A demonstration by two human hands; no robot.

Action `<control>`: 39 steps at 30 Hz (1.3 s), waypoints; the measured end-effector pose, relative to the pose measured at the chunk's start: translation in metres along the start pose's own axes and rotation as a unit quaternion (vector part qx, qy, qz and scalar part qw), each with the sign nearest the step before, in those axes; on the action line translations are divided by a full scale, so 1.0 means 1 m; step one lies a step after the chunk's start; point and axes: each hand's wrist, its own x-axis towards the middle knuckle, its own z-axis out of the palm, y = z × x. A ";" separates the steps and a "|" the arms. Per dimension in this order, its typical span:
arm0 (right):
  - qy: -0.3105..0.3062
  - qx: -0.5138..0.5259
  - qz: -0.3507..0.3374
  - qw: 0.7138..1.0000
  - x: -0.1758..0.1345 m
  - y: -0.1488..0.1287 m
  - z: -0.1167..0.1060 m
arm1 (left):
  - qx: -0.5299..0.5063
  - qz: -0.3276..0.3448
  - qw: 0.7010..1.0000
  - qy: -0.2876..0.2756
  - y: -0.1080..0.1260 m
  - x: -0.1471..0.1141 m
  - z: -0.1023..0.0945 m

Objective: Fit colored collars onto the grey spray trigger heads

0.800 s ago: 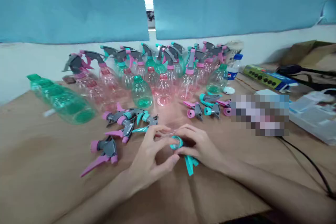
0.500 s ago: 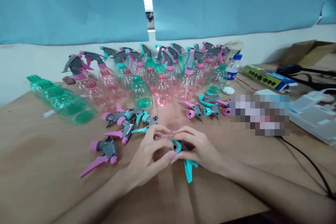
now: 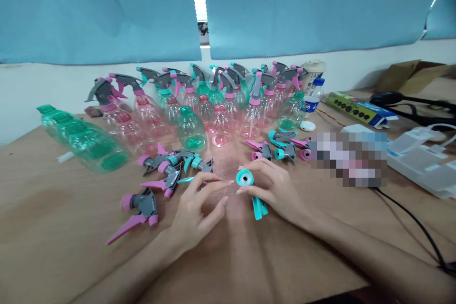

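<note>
- On my head view, the far middle of the wooden table (image 3: 53,247) is crowded with pink and green clear spray bottles, many topped with trigger sprayers.
- Inside one pink spray bottle (image 3: 251,121), fitted with a pink-and-grey sprayer, I can see a straight tube running down.
- Nearer the middle stand an open-necked green bottle (image 3: 192,128) and, to its right, an open-necked pink bottle (image 3: 221,126).
- At the far left I have a row of green bottles (image 3: 101,152), their necks uncapped.
- Far right, beyond the bottles, are a paper cup (image 3: 313,73) and a blue-capped Pepsi bottle (image 3: 311,99); I can't tell what either holds.
- Further right I see a cardboard box (image 3: 415,76) with its flaps up and, nearer, a translucent plastic container (image 3: 420,168).
- The right hand (image 3: 280,187) grasps a teal-and-grey trigger sprayer (image 3: 245,178) between thumb and fingers, near the middle, collar mouth facing me and teal trigger pointing toward the near edge.
- The left hand (image 3: 194,211) is free, fingers reaching right and thumb spread away, its fingertips just beside the collar.
- Loose pink-and-grey trigger sprayers (image 3: 145,204) lie left of it.
</note>
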 end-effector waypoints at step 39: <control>0.242 0.084 0.297 0.920 0.037 0.059 -0.052 | 0.044 -0.100 0.993 0.049 -0.013 0.006 0.001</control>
